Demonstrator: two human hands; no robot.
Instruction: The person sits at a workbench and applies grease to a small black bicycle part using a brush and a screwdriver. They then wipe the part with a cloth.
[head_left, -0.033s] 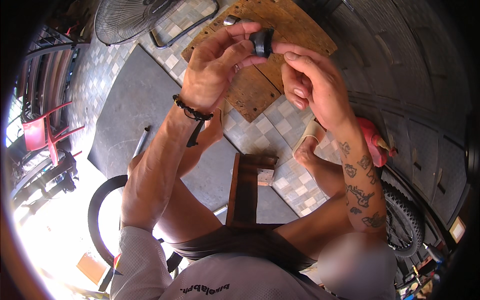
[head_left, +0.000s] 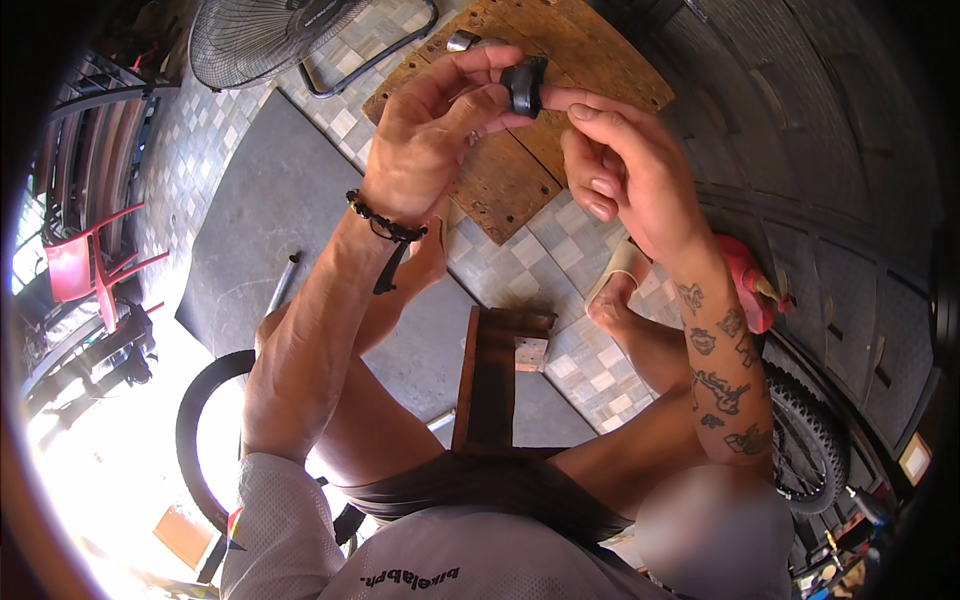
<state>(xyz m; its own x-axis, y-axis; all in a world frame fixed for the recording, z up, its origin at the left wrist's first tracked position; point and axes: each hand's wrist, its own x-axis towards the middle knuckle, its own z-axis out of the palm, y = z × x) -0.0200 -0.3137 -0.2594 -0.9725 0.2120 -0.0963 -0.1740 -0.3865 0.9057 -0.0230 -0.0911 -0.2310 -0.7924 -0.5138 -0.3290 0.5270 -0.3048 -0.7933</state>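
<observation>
Above the wooden board, my left hand (head_left: 425,125) is closed around a short black cylindrical part (head_left: 523,88) with a ridged, shiny side, pinched between thumb and fingers. My right hand (head_left: 635,165) points its index finger at the right end of this part. The fingertip touches or enters that end; which of the two cannot be seen. The other fingers of this hand curl loosely with nothing in them, and its thumb lies near the index finger. Behind my left fingers, a shiny metal piece (head_left: 462,40) rests on the wooden board (head_left: 500,190).
A black fan (head_left: 265,40) stands at the far left. Between my legs is a brown wooden stand (head_left: 485,380) on a grey mat (head_left: 270,190). A red container (head_left: 745,285) and a bicycle wheel (head_left: 810,440) are at right. A red chair (head_left: 85,265) stands left.
</observation>
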